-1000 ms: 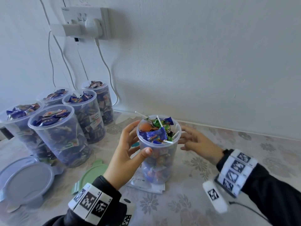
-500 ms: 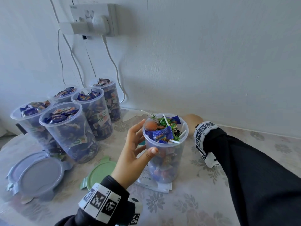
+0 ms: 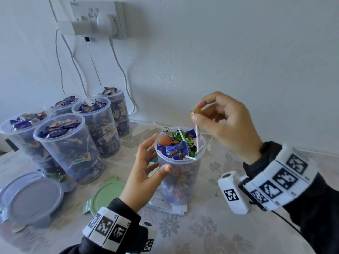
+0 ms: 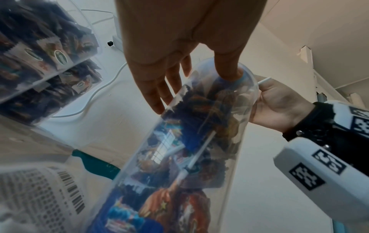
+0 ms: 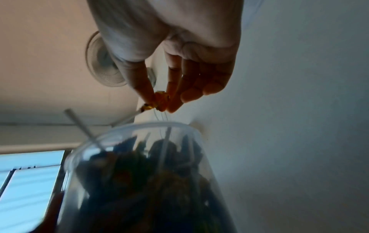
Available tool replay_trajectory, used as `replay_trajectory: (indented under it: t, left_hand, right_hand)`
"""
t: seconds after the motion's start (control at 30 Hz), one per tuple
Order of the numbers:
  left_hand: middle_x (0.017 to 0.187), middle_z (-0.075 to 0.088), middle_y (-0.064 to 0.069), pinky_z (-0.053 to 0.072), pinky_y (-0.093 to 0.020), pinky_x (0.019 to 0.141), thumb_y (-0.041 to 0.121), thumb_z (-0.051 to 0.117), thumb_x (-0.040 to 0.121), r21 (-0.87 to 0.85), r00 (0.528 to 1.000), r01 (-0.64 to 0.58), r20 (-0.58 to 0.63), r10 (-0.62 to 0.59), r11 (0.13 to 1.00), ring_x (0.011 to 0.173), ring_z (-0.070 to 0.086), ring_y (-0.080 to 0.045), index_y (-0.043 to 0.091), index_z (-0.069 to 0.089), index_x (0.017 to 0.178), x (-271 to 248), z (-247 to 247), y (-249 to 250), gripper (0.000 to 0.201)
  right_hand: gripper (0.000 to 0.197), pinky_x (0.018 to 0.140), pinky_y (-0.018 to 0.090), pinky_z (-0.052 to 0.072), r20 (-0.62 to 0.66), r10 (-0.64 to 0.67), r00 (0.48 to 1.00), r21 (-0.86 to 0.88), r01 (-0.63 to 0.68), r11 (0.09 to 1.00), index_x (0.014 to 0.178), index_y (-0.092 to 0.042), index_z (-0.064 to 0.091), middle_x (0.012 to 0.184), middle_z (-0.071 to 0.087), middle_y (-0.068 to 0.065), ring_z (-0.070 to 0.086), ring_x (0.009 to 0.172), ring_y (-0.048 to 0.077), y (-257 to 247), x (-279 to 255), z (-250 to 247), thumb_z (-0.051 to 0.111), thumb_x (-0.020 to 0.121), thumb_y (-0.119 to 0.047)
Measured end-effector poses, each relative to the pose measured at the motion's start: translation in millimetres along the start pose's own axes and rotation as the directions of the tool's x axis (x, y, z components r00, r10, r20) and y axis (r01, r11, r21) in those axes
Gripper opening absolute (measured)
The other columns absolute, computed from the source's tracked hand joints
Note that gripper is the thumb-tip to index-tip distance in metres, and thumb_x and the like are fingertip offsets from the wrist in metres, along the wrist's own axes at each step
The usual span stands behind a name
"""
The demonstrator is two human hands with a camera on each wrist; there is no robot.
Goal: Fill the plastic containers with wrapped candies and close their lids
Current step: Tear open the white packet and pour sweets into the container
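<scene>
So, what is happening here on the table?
A person is filling a clear plastic container with wrapped candies. The left hand holds its side, and the right hand pinches an orange lollipop above the opening, stick pointing down. Five filled containers stand open on the left; a grey lid and a green lid lie on the table.

- The head view is evenly lit by soft, cool daylight; the wall (image 3: 238, 52) looks pale blue-grey, and straight lines bend toward the edges.
- Soft shadows fall on the wall behind the socket (image 3: 97, 19) and its cables.
- The left wrist view is bright but smeared near the lens; the printed packet (image 4: 40, 197) at the lower left is out of focus.
- The right wrist view is dim and backlit by a bright window (image 5: 28, 181); the right hand (image 5: 169, 52) is motion-blurred, its fingertips in shadow.
</scene>
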State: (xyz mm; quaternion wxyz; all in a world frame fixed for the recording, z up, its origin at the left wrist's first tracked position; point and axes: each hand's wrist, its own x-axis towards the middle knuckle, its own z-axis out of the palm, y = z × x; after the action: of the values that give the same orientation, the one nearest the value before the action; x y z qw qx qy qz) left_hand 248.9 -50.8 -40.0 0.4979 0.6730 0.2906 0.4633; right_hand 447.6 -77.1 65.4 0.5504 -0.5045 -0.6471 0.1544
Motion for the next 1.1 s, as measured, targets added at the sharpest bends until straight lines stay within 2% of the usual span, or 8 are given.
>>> replay_trajectory:
  t: [0.1,0.27,0.4,0.57,0.73,0.83,0.93,1.1]
  left_hand:
    - [0.134,0.052,0.011,0.043,-0.04,0.101,0.064,0.068,0.068,0.011,1.0,0.0,0.003,0.0,1.0,0.125,0.049,-0.012,0.03,0.034,0.134,-0.5,-0.1,1.1,0.083]
    - [0.133,0.053,0.011,0.044,-0.036,0.099,0.065,0.068,0.067,0.008,1.0,-0.005,0.008,0.005,1.0,0.123,0.051,-0.011,0.029,0.034,0.135,0.0,0.4,1.3,0.084]
    - [0.134,0.052,0.009,0.044,-0.034,0.098,0.065,0.068,0.067,0.004,1.0,-0.011,0.008,0.011,1.0,0.123,0.051,-0.011,0.031,0.034,0.133,0.4,0.7,1.0,0.083]
    - [0.135,0.052,0.008,0.045,-0.033,0.098,0.066,0.068,0.066,0.001,1.0,-0.019,0.016,0.019,1.0,0.124,0.05,-0.01,0.034,0.035,0.132,-0.2,-0.3,1.2,0.08]
    - [0.133,0.053,0.01,0.046,-0.025,0.094,0.066,0.069,0.064,-0.014,0.999,-0.015,0.028,0.015,1.0,0.123,0.051,-0.009,0.035,0.035,0.131,-0.3,-1.2,2.0,0.081]
    - [0.131,0.054,0.016,0.047,-0.018,0.089,0.065,0.071,0.063,-0.037,0.999,-0.007,0.031,0.008,0.999,0.122,0.051,-0.006,0.037,0.036,0.129,-0.6,-2.2,4.4,0.08]
    - [0.127,0.056,0.021,0.049,-0.017,0.084,0.067,0.07,0.061,-0.027,0.999,-0.011,0.036,0.012,1.0,0.119,0.053,-0.002,0.038,0.037,0.127,0.0,-2.7,8.6,0.08]
    - [0.125,0.058,0.019,0.048,-0.017,0.084,0.066,0.07,0.062,-0.013,0.998,-0.037,0.041,0.038,0.999,0.116,0.055,-0.005,0.033,0.038,0.126,2.6,-3.7,11.2,0.079]
  right_hand:
    - [0.014,0.061,0.006,0.038,0.017,-0.021,1.0,-0.178,0.023,0.984,0.08,-0.014,0.063,0.066,0.068,-0.008,0.061,0.062,0.003,3.2,-15.6,4.8,0.076,0.078,-0.018]
    - [0.018,0.059,0.011,0.035,0.043,-0.02,0.999,-0.329,0.033,0.944,0.076,-0.021,0.066,0.065,0.056,-0.008,0.049,0.065,0.009,14.1,-25.2,5.6,0.074,0.076,-0.037]
    - [0.021,0.063,0.011,0.038,0.007,0.02,1.0,-0.356,-0.016,0.934,0.092,-0.024,0.063,0.078,0.054,-0.006,0.047,0.067,0.004,15.0,-26.3,2.6,0.073,0.079,-0.036]
    - [0.017,0.064,0.009,0.041,0.0,0.103,0.995,-0.288,-0.098,0.953,0.095,-0.027,0.059,0.091,0.057,-0.007,0.057,0.077,0.009,20.1,-35.2,3.6,0.062,0.085,-0.04]
    - [0.02,0.066,0.011,0.042,0.015,0.181,0.983,-0.066,-0.179,0.982,0.108,-0.022,0.056,0.096,0.058,-0.011,0.057,0.074,-0.003,22.1,-48.7,5.1,0.051,0.093,-0.035]
    - [0.032,0.082,0.019,0.046,0.158,0.271,0.95,0.153,-0.294,0.943,0.119,-0.033,0.048,0.109,0.061,-0.013,0.059,0.097,-0.002,26.5,-57.3,4.3,0.045,0.087,-0.037]
    - [0.044,0.081,0.014,0.046,0.281,0.288,0.915,0.253,-0.36,0.898,0.127,-0.037,0.043,0.11,0.064,-0.023,0.06,0.103,-0.003,34.1,-66.0,6.0,0.039,0.084,-0.033]
    - [0.069,0.082,0.016,0.048,0.395,0.28,0.875,0.357,-0.428,0.831,0.135,-0.031,0.037,0.125,0.059,-0.016,0.06,0.11,0.004,42.2,-73.7,3.3,0.04,0.072,-0.003]
